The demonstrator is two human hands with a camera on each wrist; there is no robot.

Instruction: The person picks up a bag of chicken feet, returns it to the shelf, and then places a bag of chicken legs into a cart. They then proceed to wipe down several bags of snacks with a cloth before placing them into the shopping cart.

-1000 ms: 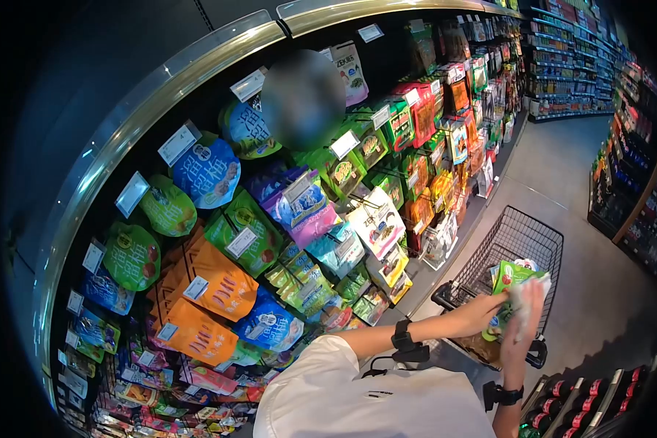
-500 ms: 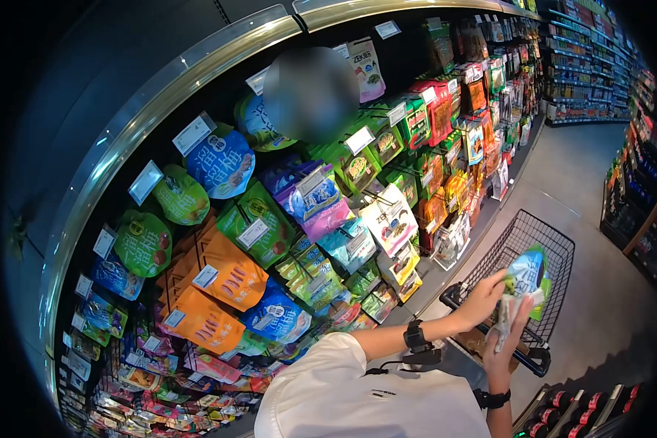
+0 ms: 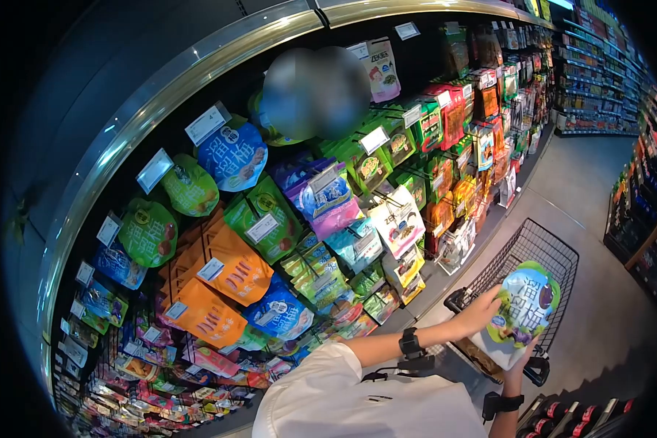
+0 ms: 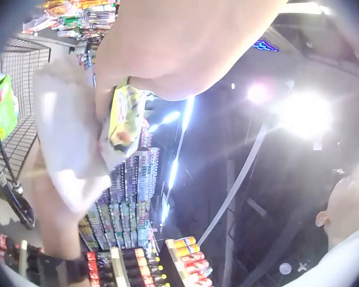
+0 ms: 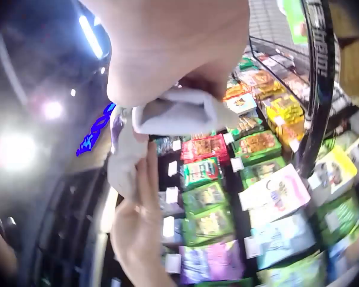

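A blue-and-green snack pouch point(image 3: 527, 299) faces up in the head view, above the cart. My left hand point(image 3: 476, 318) pinches its left edge, thumb and fingers near the printed front. Under the pouch's lower edge is a crumpled white sheet or wrapper point(image 3: 502, 352); my right hand point(image 3: 520, 360) grips it at the lower right, partly hidden by the pouch. In the left wrist view the white wrapper point(image 4: 72, 131) hangs between both hands, beside the pouch's edge point(image 4: 127, 122). The right wrist view shows the wrapper point(image 5: 173, 113) folded under my right hand point(image 5: 173, 54).
A black wire cart point(image 3: 515, 252) stands just beyond the hands, with a green packet point(image 4: 6, 107) in it. Hanging snack packets point(image 3: 328, 193) fill the curved shelf at left. Bottle racks point(image 3: 573, 420) stand at lower right; grey aisle floor point(image 3: 577, 182) runs ahead.
The pouch has turned from edge-on to face-up and spread between the hands. The shelf and cart have shifted right and slightly down in the head view.
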